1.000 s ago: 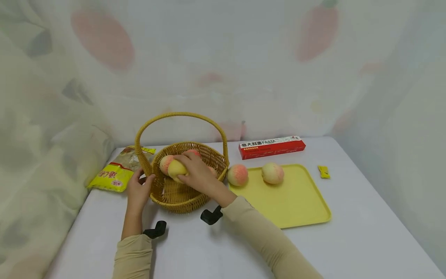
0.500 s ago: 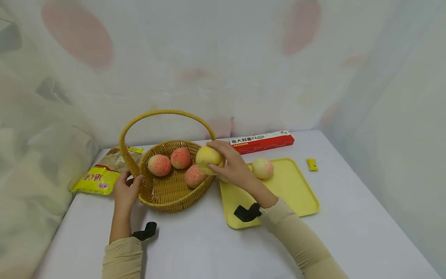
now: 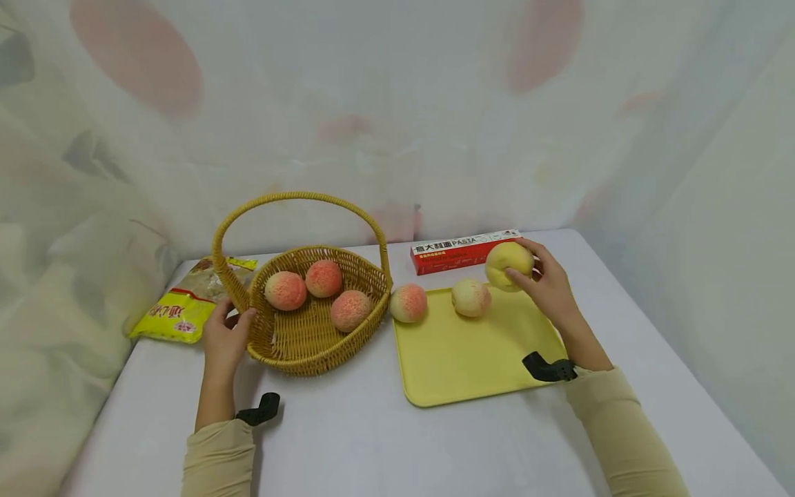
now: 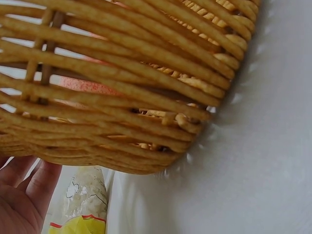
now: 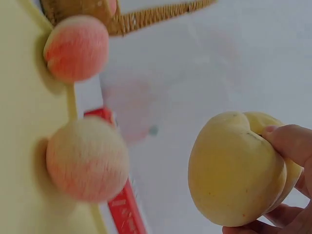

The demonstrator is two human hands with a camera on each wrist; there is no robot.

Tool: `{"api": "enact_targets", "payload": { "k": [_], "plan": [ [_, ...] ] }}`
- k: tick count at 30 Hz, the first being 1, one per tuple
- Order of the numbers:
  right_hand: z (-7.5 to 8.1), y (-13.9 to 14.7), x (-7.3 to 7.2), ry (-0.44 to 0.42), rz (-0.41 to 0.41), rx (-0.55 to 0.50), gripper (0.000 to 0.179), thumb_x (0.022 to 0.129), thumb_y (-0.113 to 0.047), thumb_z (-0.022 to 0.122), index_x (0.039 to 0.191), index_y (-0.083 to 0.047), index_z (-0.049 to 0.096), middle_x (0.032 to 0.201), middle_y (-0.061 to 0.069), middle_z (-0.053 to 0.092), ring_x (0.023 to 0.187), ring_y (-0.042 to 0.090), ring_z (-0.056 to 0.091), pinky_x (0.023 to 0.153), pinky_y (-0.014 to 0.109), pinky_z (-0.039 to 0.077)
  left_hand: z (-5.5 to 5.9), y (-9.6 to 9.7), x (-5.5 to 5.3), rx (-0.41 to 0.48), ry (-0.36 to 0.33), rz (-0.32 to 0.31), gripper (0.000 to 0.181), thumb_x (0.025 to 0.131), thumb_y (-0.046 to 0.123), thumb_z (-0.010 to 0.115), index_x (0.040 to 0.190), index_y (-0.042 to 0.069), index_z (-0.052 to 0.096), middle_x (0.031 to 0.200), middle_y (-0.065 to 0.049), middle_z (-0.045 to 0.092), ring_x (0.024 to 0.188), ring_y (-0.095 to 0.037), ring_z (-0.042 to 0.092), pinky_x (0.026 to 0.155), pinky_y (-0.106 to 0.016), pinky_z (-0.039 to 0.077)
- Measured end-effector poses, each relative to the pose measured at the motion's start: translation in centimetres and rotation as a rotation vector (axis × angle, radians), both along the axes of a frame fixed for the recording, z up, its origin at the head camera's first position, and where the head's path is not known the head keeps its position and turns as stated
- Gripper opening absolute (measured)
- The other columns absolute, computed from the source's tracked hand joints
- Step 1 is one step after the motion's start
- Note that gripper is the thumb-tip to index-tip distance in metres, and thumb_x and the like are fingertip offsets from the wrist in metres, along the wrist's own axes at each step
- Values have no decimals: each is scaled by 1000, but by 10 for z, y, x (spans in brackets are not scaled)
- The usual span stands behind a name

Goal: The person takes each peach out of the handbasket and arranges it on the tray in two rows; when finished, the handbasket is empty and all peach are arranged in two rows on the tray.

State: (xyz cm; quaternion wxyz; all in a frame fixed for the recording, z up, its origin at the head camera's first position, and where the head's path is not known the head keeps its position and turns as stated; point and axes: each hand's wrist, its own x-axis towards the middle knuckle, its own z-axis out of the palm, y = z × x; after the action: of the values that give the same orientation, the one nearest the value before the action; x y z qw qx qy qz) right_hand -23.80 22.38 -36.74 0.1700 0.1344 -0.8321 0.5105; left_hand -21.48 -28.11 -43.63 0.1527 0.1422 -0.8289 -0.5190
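My right hand [image 3: 548, 286] holds a yellow peach [image 3: 508, 266] above the back right part of the yellow tray [image 3: 459, 366], thumb on its near side. In the right wrist view that peach [image 5: 234, 170] is apart from the tray. Two pink-and-cream peaches, one at the left corner [image 3: 409, 303] and one farther right [image 3: 471, 298], sit along the tray's back edge. On the left, my left hand [image 3: 226, 338] grips the wicker basket [image 3: 310, 362] at its left side, by the handle's foot; some fingers are hidden. Inside the basket lie three pinkish peaches [image 3: 286, 290].
Behind the tray lies a red and white pasta box [image 3: 453, 257]. A yellow-and-clear food bag [image 3: 180, 314] rests left of the basket, close to my left hand. The basket's tall handle [image 3: 298, 196] arches above it. Cloth walls surround the white table [image 3: 335, 428].
My right hand has lifted the yellow peach out of the basket and carried it right, over the tray. My left hand stays at the basket's side. The view has shifted somewhat.
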Motion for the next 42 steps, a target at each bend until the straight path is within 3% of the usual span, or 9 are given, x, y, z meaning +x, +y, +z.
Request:
{"api": "enact_targets", "payload": {
  "k": [3,9,15,20,29,35,42],
  "plan": [
    [-14,18,-12,-58,-47,-10,56,88,-14,63,138,-7,39,127,16,46,94,10,49,73,9,43,-1,-1,0,-2,-1,5,48,94,26,52,138,13,41,135,-9,45,113,-26,50,78,-18,47],
    [-29,30,-28,-219,-86,-36,57,91,-24,58,140,-6,36,133,19,43,99,22,48,73,11,42,0,-4,-2,31,-24,31,48,94,28,52,139,16,41,136,-7,45,113,-23,50,89,-32,47],
    [-48,38,-39,-411,-137,-39,63,92,-33,55,143,-5,30,139,22,37,112,28,41,89,29,38,0,-3,-2,31,-25,34,48,93,28,53,138,15,42,136,-7,46,113,-23,50,86,-26,48],
    [-55,39,-45,-535,-179,-62,69,91,-40,54,145,-7,25,140,21,35,119,30,38,98,39,35,4,-1,-5,41,-20,32,47,93,28,53,138,16,42,136,-7,45,114,-23,50,91,-35,46],
    [-57,40,-51,-629,-254,-95,71,91,-42,51,144,-3,25,143,22,32,123,32,38,104,42,32,3,-1,-7,26,-14,29,47,93,27,54,137,16,43,134,-7,47,112,-23,51,89,-34,47],
    [-62,41,-54,-690,-253,-92,71,93,-44,45,142,4,27,140,23,35,119,32,39,104,41,32,2,-1,-5,24,-16,23,47,93,27,53,137,15,43,134,-7,46,114,-24,50,91,-38,46],
    [-61,41,-52,-683,-271,-153,70,94,-42,43,143,4,23,142,24,31,120,33,38,101,44,35,0,-1,-3,22,-45,28,49,93,30,53,139,17,41,137,-7,45,114,-24,50,89,-34,47]
  ]
}}
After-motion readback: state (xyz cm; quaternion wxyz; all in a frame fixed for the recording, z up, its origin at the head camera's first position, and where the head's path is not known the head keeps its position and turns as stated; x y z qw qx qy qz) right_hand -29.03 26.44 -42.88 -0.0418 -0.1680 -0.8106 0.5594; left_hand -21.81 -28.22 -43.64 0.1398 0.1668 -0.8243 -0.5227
